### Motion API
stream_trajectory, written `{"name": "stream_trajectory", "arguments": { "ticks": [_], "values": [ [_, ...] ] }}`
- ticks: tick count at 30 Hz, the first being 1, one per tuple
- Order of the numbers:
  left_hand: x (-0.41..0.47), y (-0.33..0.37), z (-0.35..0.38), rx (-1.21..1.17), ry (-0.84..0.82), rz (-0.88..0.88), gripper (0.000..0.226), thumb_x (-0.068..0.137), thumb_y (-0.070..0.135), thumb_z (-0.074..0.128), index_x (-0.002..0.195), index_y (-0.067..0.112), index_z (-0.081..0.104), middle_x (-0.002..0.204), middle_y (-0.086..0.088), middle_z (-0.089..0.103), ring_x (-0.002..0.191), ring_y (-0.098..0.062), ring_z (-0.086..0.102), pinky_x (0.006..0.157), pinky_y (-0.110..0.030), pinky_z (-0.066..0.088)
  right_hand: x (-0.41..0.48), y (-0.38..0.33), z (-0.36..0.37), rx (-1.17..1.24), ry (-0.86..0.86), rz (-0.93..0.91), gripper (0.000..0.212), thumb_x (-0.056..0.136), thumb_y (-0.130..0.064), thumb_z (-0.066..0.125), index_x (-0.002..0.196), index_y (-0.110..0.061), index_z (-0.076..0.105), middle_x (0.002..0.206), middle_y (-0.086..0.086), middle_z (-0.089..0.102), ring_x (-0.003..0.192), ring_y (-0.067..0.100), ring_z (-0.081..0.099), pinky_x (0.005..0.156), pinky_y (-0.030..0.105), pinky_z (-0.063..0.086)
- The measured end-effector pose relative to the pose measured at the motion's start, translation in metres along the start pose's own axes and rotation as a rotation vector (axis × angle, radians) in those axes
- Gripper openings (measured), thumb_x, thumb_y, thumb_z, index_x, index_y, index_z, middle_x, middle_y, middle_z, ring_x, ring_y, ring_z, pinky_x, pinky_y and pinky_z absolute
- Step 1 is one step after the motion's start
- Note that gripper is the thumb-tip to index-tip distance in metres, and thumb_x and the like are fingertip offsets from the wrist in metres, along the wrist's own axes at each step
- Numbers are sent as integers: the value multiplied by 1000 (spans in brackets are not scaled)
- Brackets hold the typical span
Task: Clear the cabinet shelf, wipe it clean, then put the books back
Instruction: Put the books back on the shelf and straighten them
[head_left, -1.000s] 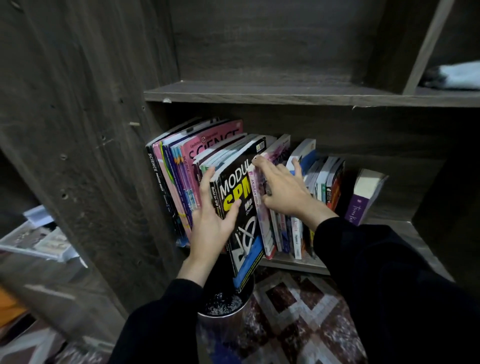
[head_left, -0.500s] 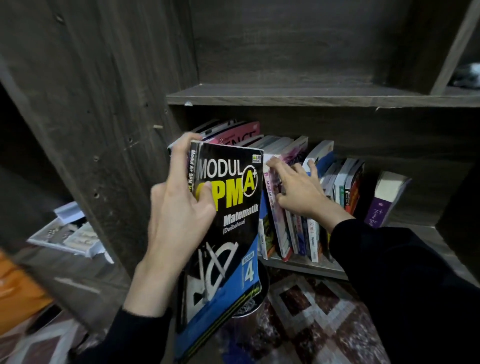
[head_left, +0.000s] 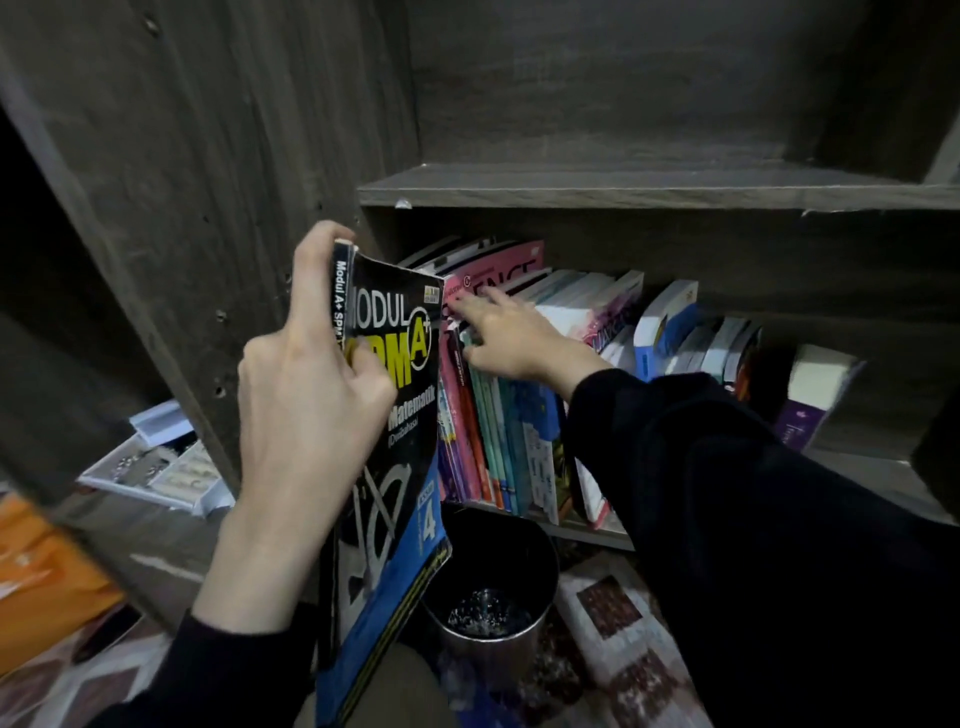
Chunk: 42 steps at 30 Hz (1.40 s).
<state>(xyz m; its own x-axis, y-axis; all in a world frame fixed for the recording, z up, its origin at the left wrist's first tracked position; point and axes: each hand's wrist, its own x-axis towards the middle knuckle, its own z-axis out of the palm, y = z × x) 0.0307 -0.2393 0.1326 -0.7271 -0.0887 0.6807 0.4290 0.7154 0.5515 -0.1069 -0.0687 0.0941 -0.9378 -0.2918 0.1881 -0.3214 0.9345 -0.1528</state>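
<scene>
Gripping black book (head_left: 402, 426) upright, left hand (head_left: 306, 384); right hand (head_left: 514, 335) touches books (head_left: 519, 447).

Looks like a home to me, probably a study corner; I'm at a dark wood-grain cabinet (head_left: 208, 156) packed with school workbooks (head_left: 498, 426); patterned rug or tile (head_left: 618, 608) underfoot, too blurry to tell which; metal bin (head_left: 524, 561) below; loose papers (head_left: 156, 467) piled left

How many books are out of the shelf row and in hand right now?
1. The black Modul maths book is gripped by the left hand, clear of the row. The right hand only touches the shelved books; any others already removed may lie out of view.
</scene>
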Motion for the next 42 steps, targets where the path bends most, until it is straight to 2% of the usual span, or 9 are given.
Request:
{"name": "stream_trajectory", "arguments": {
  "ticks": [5, 11, 20, 24, 26, 30, 36, 38, 42],
  "values": [
    [0, -7, -1, -39, -11, -12, 68, 81, -2, 55, 136, 32, 37, 52, -5, 54, 40, -14, 51, 53, -23, 42, 10, 7, 11, -73, 10, 25, 70, 89, -35, 56, 149, -19, 24, 155, 5, 28, 142, 22, 25, 117, 44, 15],
    [1, -4, 2, -59, -22, 9, 68, 80, -3, 54, 136, 32, 36, 48, -2, 50, 50, -11, 55, 53, -19, 42, -1, 14, 14, -215, 59, -25, 68, 91, -43, 52, 150, -34, 20, 154, 3, 27, 140, 27, 27, 114, 46, 21],
    [15, 2, 7, -55, -46, 70, 68, 79, -2, 54, 137, 32, 39, 47, 2, 47, 47, -8, 53, 53, -11, 39, -11, 17, 13, -202, 96, -28, 66, 90, -41, 53, 149, -27, 25, 154, 4, 28, 139, 25, 28, 115, 45, 20],
    [32, -3, 17, -26, -78, 106, 69, 78, -1, 53, 135, 35, 36, 56, -3, 56, 45, -11, 52, 65, -35, 52, -14, 19, 13, -185, 130, -51, 63, 89, -40, 54, 146, -27, 30, 149, 1, 35, 136, 22, 32, 113, 43, 21],
    [41, -8, 25, -32, -100, 141, 71, 79, -1, 52, 137, 35, 35, 60, -6, 61, 46, -12, 53, 66, -38, 53, -16, 21, 12, -185, 144, -58, 62, 89, -41, 55, 145, -27, 32, 147, 0, 37, 135, 22, 33, 112, 42, 22],
    [48, -20, 48, -109, -59, 185, 67, 81, -1, 52, 139, 29, 37, 58, -6, 59, 43, -9, 50, 50, -19, 45, -16, 22, 14, -198, 160, -64, 63, 88, -43, 54, 145, -27, 33, 145, -1, 39, 133, 22, 35, 111, 42, 24],
    [41, -45, 93, -200, 104, 232, 61, 83, -2, 54, 137, 24, 37, 71, -10, 63, 38, -11, 45, 39, -16, 32, -16, 23, 15, -198, 175, -64, 61, 87, -43, 54, 142, -26, 35, 144, 0, 40, 133, 22, 36, 110, 42, 25],
    [30, -55, 108, -242, 128, 186, 61, 85, -1, 54, 133, 29, 33, 79, -5, 65, 40, -9, 48, 40, -26, 41, -17, 23, 15, -198, 185, -72, 59, 86, -43, 55, 140, -26, 37, 142, -1, 41, 132, 22, 37, 109, 42, 25],
    [5, -69, 135, -248, 152, 110, 60, 89, 2, 54, 132, 34, 27, 104, 0, 64, 46, -25, 56, 48, -44, 50, -18, 23, 15, -204, 185, -79, 59, 87, -43, 54, 141, -26, 37, 143, -1, 41, 133, 22, 36, 110, 42, 25]
  ]
}}
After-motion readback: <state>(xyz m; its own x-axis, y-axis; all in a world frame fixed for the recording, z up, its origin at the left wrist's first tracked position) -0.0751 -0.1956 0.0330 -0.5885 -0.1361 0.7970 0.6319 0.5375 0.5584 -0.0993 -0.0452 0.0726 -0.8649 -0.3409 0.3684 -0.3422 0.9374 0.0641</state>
